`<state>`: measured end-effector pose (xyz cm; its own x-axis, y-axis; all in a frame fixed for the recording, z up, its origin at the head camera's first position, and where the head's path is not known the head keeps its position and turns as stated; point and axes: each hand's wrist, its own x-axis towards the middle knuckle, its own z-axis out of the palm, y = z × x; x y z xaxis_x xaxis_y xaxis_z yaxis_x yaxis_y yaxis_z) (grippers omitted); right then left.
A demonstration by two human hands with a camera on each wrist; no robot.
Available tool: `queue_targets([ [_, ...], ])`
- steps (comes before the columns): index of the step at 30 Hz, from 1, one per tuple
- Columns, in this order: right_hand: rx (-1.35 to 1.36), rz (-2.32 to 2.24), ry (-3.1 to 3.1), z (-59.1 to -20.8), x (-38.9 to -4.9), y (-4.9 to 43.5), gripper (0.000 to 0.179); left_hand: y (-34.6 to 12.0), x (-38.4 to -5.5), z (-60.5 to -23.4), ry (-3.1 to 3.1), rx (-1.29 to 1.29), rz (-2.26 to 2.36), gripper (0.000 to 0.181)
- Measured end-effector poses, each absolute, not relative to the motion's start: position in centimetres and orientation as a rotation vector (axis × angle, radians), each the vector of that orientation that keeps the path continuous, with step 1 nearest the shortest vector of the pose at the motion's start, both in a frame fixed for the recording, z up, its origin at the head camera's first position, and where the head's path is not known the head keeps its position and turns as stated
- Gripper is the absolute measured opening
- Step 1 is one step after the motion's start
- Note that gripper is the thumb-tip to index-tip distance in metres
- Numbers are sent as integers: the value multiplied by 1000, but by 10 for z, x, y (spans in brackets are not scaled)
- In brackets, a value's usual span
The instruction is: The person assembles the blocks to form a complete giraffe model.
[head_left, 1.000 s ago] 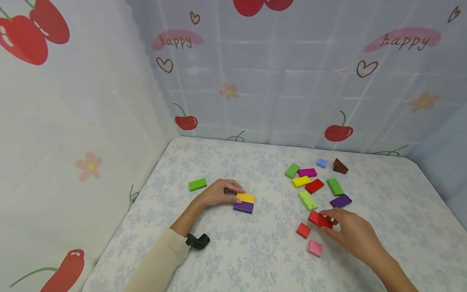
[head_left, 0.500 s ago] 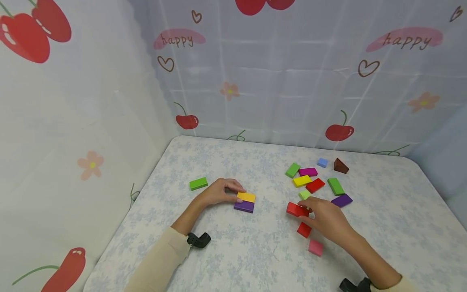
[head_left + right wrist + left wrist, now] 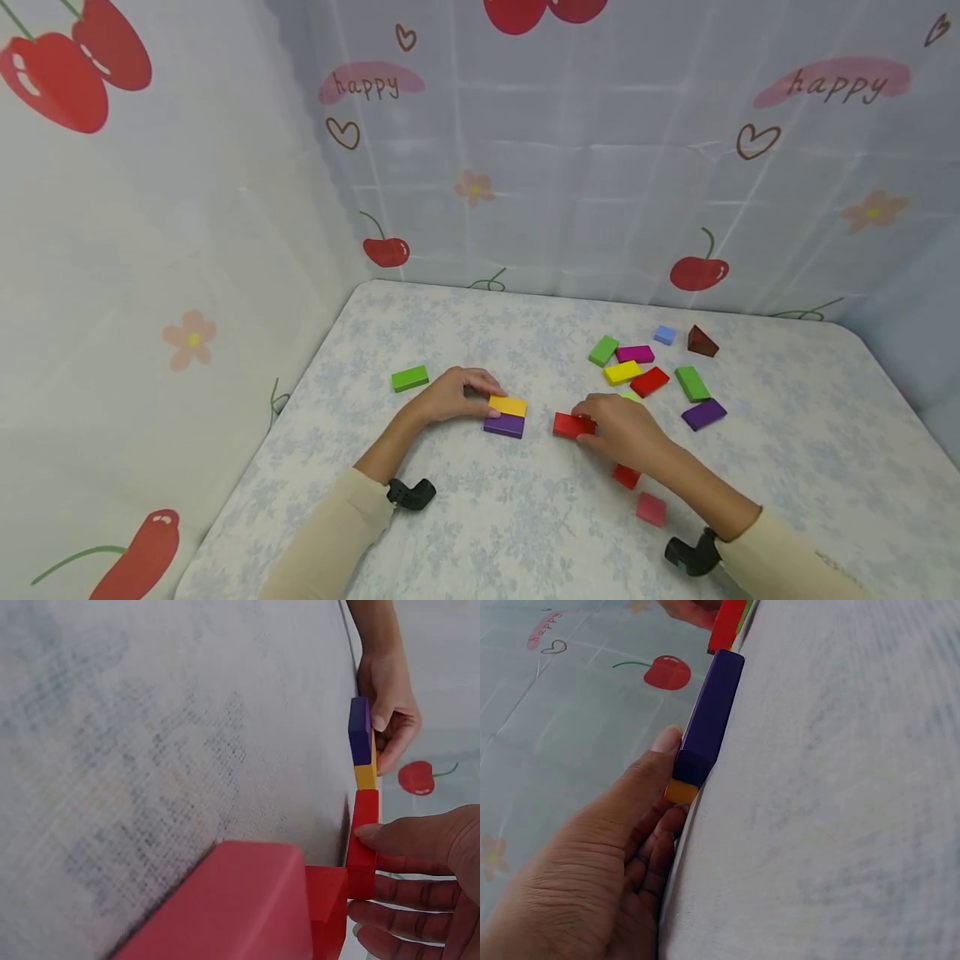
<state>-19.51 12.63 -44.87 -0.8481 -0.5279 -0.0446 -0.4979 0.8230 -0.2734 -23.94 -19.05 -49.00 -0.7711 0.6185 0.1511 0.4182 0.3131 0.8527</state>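
In the head view, my left hand [image 3: 450, 396] rests on the table at the left end of two blocks lying side by side. It holds the orange-yellow block [image 3: 510, 406] with thumb and fingertips, and the thumb tip also lies close to the purple block [image 3: 504, 427] in front of it. To their right, my right hand [image 3: 628, 431] pinches a red block [image 3: 567, 426] by its right end, thumb on the near side. A short gap separates the red block from the pair. Whether the red block touches the table cannot be told.
A green block [image 3: 410, 379] lies left of my left hand. Behind the right hand sit several coloured blocks, among them a magenta block [image 3: 635, 354] and a brown triangular block [image 3: 702, 341]. A small red block [image 3: 626, 476] and a pink block [image 3: 651, 509] lie near the right forearm.
My right hand has carried the red block leftward, from beside the loose blocks to near the orange-yellow and purple pair. The left hand has stayed in place.
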Motion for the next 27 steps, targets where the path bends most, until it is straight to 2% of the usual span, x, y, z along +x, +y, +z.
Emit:
queue_targets([
  [15,-773,-505,2820,-454,-215,112,44,-190,-239,-485,2351,974,1446,33],
  [22,-757,-580,2791,-452,-216,120,33,-191,-239,-486,2355,972,1461,34],
  [27,-814,-619,2788,-457,-218,118,32,-191,-238,-487,2365,953,1448,33],
])
